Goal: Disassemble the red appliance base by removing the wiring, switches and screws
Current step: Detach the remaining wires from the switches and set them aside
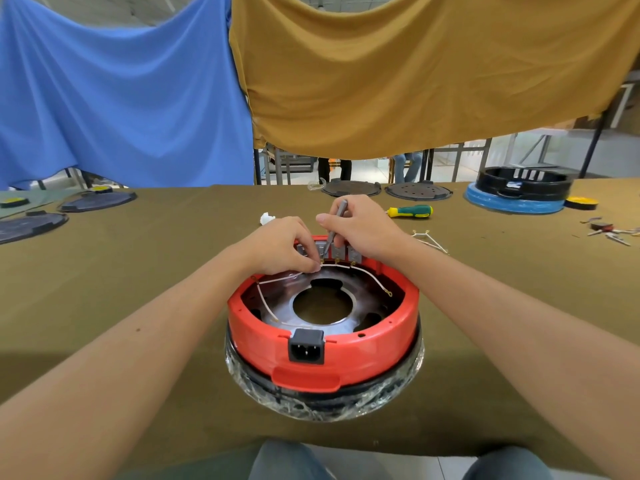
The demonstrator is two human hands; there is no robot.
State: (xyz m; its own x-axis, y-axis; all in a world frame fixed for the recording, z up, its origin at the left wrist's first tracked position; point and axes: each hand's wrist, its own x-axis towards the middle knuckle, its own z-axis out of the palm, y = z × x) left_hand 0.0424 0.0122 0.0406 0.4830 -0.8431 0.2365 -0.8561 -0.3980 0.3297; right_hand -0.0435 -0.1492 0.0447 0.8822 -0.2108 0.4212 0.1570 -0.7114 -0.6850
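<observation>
The red appliance base (346, 355) lies upside down in the middle of the table, with a black power socket (307, 346) on its near wall. White wires (277, 280) run round the metal plate inside it. Several grey switches (337, 252) sit in a row at its far rim. My left hand (280, 245) pinches a white wire end at the leftmost switches. My right hand (363, 225) grips a thin grey metal tool (335, 223) like a pen, its tip down at the switches.
A green and yellow screwdriver (410, 212) lies behind my right hand. Loose white wires (429, 240) lie to the right, small removed parts (606, 230) farther right. A black and blue base (519, 192), dark round plates (351, 188) and a white scrap (266, 218) sit farther back.
</observation>
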